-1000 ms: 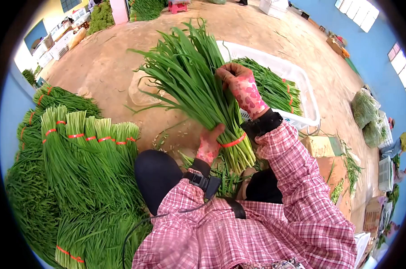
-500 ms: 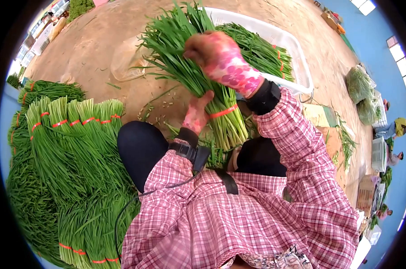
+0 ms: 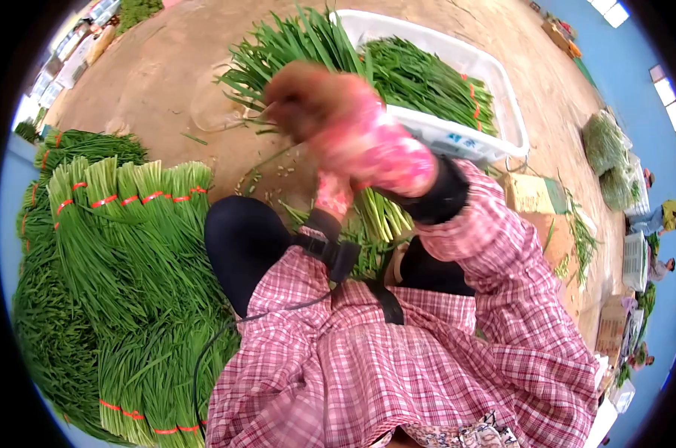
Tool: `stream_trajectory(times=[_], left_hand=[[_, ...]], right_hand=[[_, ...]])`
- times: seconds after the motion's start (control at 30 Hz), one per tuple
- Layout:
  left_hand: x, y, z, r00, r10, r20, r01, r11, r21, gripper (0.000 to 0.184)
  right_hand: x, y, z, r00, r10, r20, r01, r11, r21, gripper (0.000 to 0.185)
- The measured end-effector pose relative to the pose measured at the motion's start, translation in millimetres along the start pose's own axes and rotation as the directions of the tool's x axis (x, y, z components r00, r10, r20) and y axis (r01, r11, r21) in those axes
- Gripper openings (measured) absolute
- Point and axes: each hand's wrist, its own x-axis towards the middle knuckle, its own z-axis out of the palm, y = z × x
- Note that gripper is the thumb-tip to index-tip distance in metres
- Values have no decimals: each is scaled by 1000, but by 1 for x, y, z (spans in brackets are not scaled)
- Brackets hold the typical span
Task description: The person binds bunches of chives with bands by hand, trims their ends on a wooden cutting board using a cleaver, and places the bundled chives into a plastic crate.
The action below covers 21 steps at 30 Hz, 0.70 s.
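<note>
A bunch of garlic chives (image 3: 297, 46) stands tilted in front of me, leaves up and pale stalks down between my knees. My left hand (image 3: 333, 191) grips it near the stalk end; its fingers are mostly hidden behind my right wrist. Across the leaves is my right hand (image 3: 308, 104), smeared by motion, so its fingers cannot be made out. Both hands have pink-and-white patterned coverings. Just behind the bunch sits a white plastic crate (image 3: 513, 127) with more banded chives (image 3: 435, 82) inside.
Stacked banded chive bunches (image 3: 144, 246) fill the left side. A cardboard box (image 3: 558, 239) with loose leaves stands to the right. Clear plastic (image 3: 215, 112) and trimmings lie on the floor. Farther right are net-like sacks (image 3: 603, 142), crates and other people.
My right hand has swept left and slightly down across the leaves and is now more blurred. It covers more of the bunch and of my left hand. The left hand stays near the stalks.
</note>
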Motion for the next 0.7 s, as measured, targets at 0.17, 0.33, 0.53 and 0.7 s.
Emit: stream_trajectory(times=[0.17, 0.33, 0.53, 0.7], left_hand=[[-29, 57, 28, 996, -26, 81, 30, 999, -46, 46], [3, 22, -12, 920, 317, 232, -372, 893, 254, 41], [-34, 69, 36, 995, -32, 91, 47, 985, -168, 42], [-33, 69, 36, 994, -15, 105, 24, 997, -76, 42]], right_hand=[[16, 36, -80, 892, 439, -111, -389, 868, 309, 23], [-3, 50, -84, 944, 190, -269, -137, 969, 206, 26], [-101, 63, -79, 754, 651, -82, -636, 756, 155, 16], [-143, 90, -61, 755, 649, -93, -633, 758, 154, 16]])
